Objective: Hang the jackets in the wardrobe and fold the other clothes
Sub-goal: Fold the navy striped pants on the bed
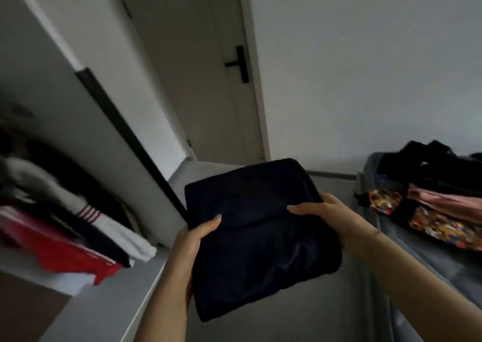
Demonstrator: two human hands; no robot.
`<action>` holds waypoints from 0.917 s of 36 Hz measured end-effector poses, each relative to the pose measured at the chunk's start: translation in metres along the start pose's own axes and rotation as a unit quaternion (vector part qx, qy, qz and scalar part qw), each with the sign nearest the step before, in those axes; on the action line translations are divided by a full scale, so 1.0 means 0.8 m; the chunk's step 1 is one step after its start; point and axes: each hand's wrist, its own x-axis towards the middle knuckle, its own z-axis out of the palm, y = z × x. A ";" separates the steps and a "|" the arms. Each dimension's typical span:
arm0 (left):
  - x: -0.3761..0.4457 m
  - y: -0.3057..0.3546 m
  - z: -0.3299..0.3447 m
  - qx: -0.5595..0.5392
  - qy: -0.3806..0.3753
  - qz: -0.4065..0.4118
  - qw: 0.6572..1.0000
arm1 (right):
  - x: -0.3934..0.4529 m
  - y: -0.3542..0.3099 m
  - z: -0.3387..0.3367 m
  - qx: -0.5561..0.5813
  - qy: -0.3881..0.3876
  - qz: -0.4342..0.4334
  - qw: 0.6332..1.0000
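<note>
A folded dark navy garment [258, 226] is held flat in the air in the middle of the view. My left hand [194, 240] grips its left edge, thumb on top. My right hand [326, 215] grips its right edge, thumb on top and fingers underneath. To the left, the open wardrobe [109, 138] holds a stack of folded clothes on a shelf: a red piece [60, 247], a dark one and a white one with red stripes [104, 221]. Dark hanging clothes show blurred behind them.
On the right a grey bed [407, 240] carries a heap of black clothes [427, 164], a pink piece [448, 203] and a colourful patterned garment [440, 226]. A closed door with a black handle [238, 63] stands ahead. Grey floor lies between bed and wardrobe.
</note>
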 end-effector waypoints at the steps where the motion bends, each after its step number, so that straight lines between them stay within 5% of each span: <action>1: -0.005 0.011 -0.018 -0.013 0.023 0.008 1.000 | 0.008 -0.015 0.019 -0.015 -0.029 0.001 0.999; 9: -0.030 0.083 -0.187 -0.122 0.144 0.158 0.969 | 0.063 -0.107 0.200 -0.107 -0.214 -0.021 0.971; 14: -0.066 0.147 -0.258 -0.130 0.195 0.176 0.956 | 0.094 -0.152 0.324 -0.141 -0.299 -0.053 0.942; 20: -0.115 0.204 -0.357 -0.156 0.200 0.288 0.923 | 0.126 -0.184 0.482 -0.166 -0.341 -0.096 0.920; 33: -0.115 0.387 -0.566 -0.148 0.251 0.366 0.884 | 0.170 -0.301 0.753 -0.148 -0.385 -0.214 0.885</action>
